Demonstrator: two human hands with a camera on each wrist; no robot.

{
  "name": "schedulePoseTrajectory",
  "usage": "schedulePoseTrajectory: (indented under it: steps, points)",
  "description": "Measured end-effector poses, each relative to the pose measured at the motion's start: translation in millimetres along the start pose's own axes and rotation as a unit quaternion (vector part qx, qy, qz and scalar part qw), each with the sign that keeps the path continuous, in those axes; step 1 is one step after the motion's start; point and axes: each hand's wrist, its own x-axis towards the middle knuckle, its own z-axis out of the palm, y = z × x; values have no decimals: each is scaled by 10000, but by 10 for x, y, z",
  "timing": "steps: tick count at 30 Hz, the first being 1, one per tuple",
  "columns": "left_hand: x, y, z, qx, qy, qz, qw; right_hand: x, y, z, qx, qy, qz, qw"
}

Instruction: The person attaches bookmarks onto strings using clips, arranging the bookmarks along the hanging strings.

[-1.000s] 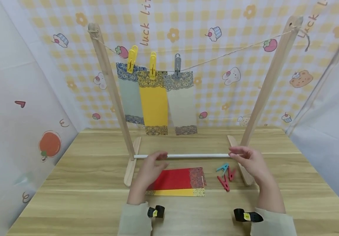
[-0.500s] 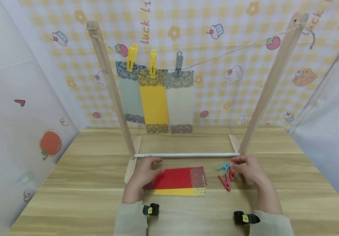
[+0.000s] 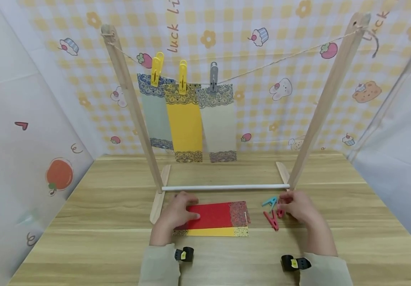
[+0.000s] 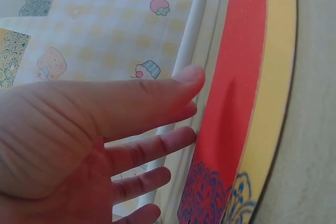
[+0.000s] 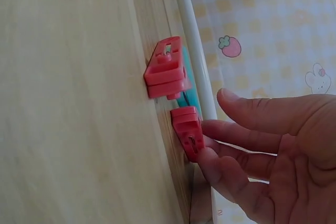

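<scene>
My left hand (image 3: pixel 177 212) hovers at the left end of a red patterned paper strip (image 3: pixel 214 215), fingers extended and thumb apart, with nothing in its grasp. A yellow strip (image 3: pixel 216 232) lies partly under the red one. My right hand (image 3: pixel 298 204) is at a red clothespin (image 5: pixel 188 132), its fingertips right at the clip's side and the thumb held away from it. Another red clothespin (image 3: pixel 271 221) and a teal clothespin (image 3: pixel 270 202) lie just left of that hand.
A wooden stand with a left post (image 3: pixel 130 99), right post (image 3: pixel 328 99) and white rod (image 3: pixel 223 187) stands behind the hands. On its string (image 3: pixel 280 61) hang a grey-green strip (image 3: pixel 157 119), a yellow strip (image 3: pixel 185 127) and a cream strip (image 3: pixel 220 127), held by yellow and grey clothespins.
Both hands have come down and back from near the white rod, the left to the red strip's end, the right to the red clothespin. The hanging strips sway slightly.
</scene>
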Motion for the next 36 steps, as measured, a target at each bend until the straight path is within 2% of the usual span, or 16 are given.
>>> schedulePoseTrajectory:
  steps: [5,12,24,32,36]
  points:
    - [-12,-2,11,229,-62,-46,9997,3,-33,21,-196,-35,13,9998]
    - [-32,-2,-2,405,-412,54,9983,-2,-58,42,-193,-82,149,9997]
    - [-46,16,15,304,-659,-151,9972,-5,-84,53,-98,-198,313,9993]
    - [-27,11,19,219,-669,-152,9974,3,-70,44,145,-146,125,9997]
    - [-30,16,26,281,-698,-144,9971,17,-6,47,322,-169,-108,9993]
